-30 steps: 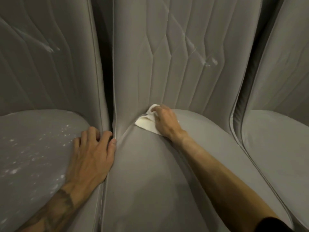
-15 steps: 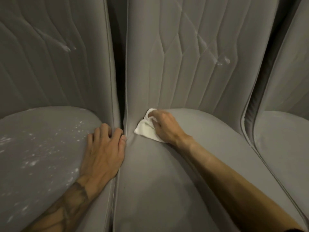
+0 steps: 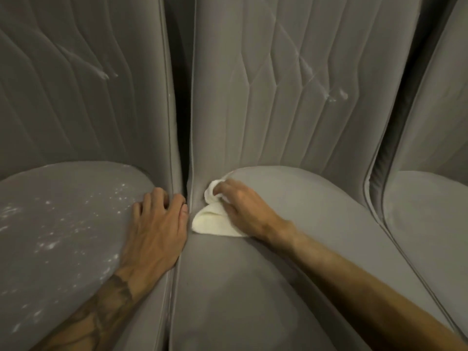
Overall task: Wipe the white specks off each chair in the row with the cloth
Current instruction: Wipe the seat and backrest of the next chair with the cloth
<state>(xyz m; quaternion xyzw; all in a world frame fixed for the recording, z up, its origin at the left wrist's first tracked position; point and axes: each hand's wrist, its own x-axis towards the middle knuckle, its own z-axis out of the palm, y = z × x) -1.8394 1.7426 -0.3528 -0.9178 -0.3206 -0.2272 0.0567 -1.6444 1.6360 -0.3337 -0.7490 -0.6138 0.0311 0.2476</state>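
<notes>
The right hand grips the white cloth, fingers curled round its upper fold. It presses the cloth into the back left corner of the middle chair, where the seat meets the backrest. The left hand holds nothing; it rests flat, fingers slightly spread, on the right edge of the left chair, just beside the gap between the two chairs.

The middle seat looks nearly clean, so this is probably the last corner of it. Several things could go wrong from here. The cloth is bunched, so only a small part touches the fabric, and it may push the dust deeper into the crease instead of lifting it. The white specks lie thick on the left seat, close to the resting hand – the palm could press them into the fabric or carry them to the middle chair. There is also a pale streak high on the middle backrest, and a mark on the left one – both are easy to forget if the person looks only at the seats. The right chair shows no clear specks.
</notes>
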